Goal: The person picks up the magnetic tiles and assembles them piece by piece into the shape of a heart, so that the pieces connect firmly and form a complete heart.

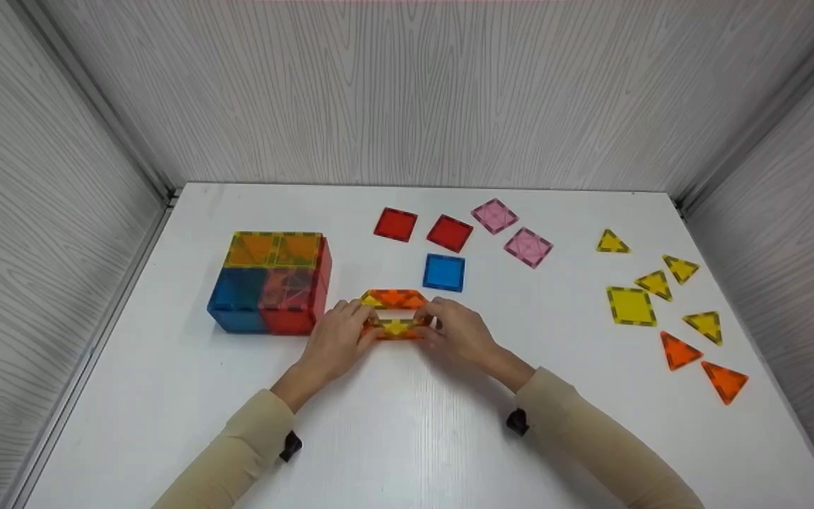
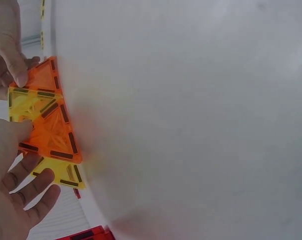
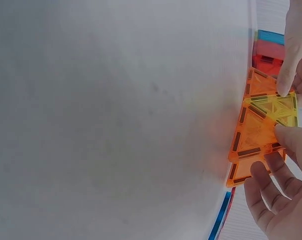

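Orange and yellow triangular magnetic tiles stand joined as a small open-topped ring [image 1: 394, 329] on the table. At its left end my left hand [image 1: 338, 334] pinches the tiles between thumb and fingers. My right hand [image 1: 465, 332] does the same at the right end. In the left wrist view, the left thumb lies on the near orange triangle [image 2: 57, 132], the other fingers behind it. From the right wrist, an orange triangle [image 3: 255, 131] and a yellow triangle [image 3: 280, 107] show edge to edge, with the right thumb against the wall. Fingers hide both ends of the ring.
Left of the hands sits a box of square magnetic tiles [image 1: 294, 319] in red, blue and yellow-orange. Behind the ring lie a blue square [image 1: 444, 272], red squares [image 1: 396, 224] and pink squares [image 1: 528, 247]. Loose triangles [image 1: 680, 350] and a yellow square [image 1: 631, 306] lie right.
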`<state>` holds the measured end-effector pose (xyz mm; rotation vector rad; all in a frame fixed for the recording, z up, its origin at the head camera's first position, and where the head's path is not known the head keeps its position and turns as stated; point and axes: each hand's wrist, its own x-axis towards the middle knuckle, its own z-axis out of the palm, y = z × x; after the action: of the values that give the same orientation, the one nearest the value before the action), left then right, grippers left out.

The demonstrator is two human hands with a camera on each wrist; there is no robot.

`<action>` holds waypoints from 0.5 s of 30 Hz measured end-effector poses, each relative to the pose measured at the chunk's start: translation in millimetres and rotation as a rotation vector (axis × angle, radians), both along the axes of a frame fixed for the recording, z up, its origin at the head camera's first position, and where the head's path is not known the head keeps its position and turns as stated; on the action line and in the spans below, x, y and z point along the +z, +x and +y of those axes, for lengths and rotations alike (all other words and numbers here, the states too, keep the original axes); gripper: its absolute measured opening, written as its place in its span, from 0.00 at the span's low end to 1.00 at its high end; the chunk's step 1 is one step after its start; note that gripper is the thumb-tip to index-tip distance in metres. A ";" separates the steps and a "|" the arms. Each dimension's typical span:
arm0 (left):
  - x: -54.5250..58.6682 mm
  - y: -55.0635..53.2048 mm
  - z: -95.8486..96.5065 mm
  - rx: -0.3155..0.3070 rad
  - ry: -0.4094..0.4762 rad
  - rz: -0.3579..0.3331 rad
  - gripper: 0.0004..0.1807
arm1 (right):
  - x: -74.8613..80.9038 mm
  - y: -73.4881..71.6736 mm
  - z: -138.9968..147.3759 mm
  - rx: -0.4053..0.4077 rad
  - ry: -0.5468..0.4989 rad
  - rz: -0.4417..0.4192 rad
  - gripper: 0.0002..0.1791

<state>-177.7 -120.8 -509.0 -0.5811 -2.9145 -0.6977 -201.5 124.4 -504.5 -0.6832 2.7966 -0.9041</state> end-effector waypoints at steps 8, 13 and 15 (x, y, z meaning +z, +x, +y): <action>-1.5 -0.6 -3.3 0.019 0.002 0.005 0.13 | 6.5 10.3 33.0 -0.032 -0.021 0.007 0.18; -1.8 -0.2 -2.7 0.019 0.008 0.005 0.13 | 14.7 20.7 89.1 -0.065 0.005 0.044 0.21; -2.1 0.1 -2.5 0.021 0.007 0.003 0.13 | 16.0 25.5 114.6 -0.084 0.018 0.058 0.22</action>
<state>-177.6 -123.2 -511.1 -0.5493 -2.9103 -0.7035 -176.0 239.0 -488.4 -0.6035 2.9011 -0.8854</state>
